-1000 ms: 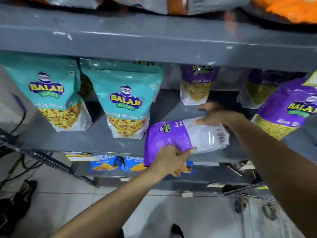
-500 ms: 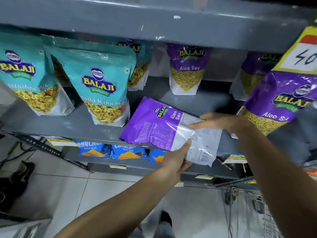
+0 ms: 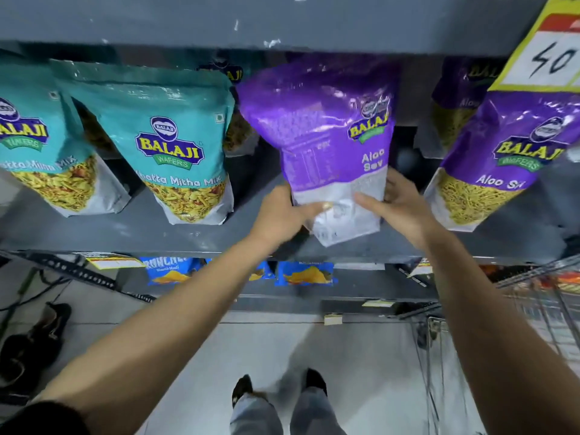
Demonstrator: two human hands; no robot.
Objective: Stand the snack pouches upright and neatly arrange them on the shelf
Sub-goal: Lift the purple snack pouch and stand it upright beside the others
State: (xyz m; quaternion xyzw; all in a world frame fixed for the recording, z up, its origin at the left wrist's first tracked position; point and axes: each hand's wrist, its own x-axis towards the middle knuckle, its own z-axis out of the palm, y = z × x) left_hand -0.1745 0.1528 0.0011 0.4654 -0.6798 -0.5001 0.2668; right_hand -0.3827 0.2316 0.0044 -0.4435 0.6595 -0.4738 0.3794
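A purple Aloo Sev pouch (image 3: 323,130) stands upright at the middle of the grey shelf (image 3: 125,233), its back panel facing me. My left hand (image 3: 282,211) grips its lower left edge and my right hand (image 3: 398,208) grips its lower right corner. Two teal Khatta Mitha Mix pouches (image 3: 175,146) (image 3: 40,152) stand upright to the left. Another purple Aloo Sev pouch (image 3: 502,164) stands to the right, leaning towards me. Behind it a further purple pouch (image 3: 455,98) sits deep in the shelf.
The shelf above (image 3: 282,23) overhangs the pouch tops. A yellow price tag (image 3: 546,51) hangs at the top right. Blue snack packs (image 3: 304,274) lie on the lower shelf. A wire trolley (image 3: 518,309) stands at the right, shoes (image 3: 34,337) on the floor left.
The purple pouch lay flat on the shelf a second ago. Both hands lifted and turned it, and it now stands upright between the teal pouch and the right purple pouch.
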